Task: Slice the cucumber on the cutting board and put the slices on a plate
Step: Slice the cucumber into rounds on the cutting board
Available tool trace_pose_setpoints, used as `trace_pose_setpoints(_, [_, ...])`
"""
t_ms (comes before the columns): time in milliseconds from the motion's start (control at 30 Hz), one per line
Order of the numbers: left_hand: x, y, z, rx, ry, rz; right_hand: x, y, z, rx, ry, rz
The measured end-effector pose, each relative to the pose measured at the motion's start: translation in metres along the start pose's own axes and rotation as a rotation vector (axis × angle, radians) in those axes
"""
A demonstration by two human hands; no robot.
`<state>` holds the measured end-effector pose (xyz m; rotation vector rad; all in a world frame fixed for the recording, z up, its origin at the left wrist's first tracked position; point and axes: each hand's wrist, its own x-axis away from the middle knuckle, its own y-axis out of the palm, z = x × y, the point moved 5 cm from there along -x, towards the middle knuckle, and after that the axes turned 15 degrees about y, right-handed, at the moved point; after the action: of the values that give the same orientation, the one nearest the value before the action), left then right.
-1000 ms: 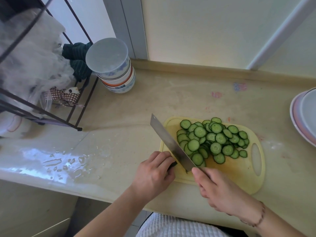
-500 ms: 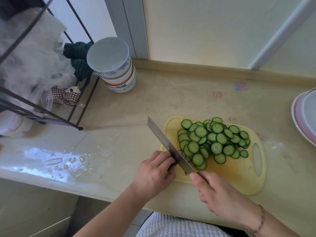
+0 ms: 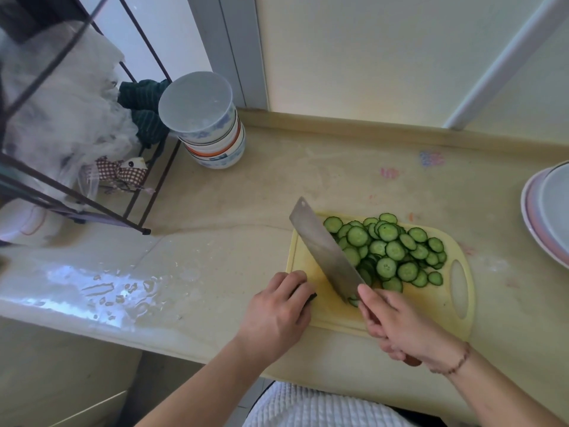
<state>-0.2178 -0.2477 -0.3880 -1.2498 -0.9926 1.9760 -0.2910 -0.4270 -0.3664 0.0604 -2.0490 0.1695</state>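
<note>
We take the cutting board (image 3: 431, 315) as our landmark. On its far half lies a heap of cucumber slices (image 3: 391, 252), overlapping and wet-looking. Our right hand (image 3: 403, 326) is wrapped tight around the handle of the cleaver (image 3: 326, 252), whose blade slants across the board's left part, beside the heap. Our left hand (image 3: 277, 309) is curled at the board's left edge over a dark stub, probably the cucumber end (image 3: 311, 296). The plate (image 3: 535, 217) waits well to the right of the board. We judge the slices light, thin, slippery and easily broken, so scooping them on the flat blade should suit better than pinching.
</note>
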Motion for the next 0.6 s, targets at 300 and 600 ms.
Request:
trace_pose_setpoints(300, [-0.027,0.008,-0.008,-0.024,-0.101,-0.016,0.053,-0.022,-0.027,0.631,-0.308,0.490])
trace_pose_setpoints(600, [-0.076,-0.008,0.037,0.098,0.225,0.122,0.044,-0.035,-0.014,1.126,-0.292,0.762])
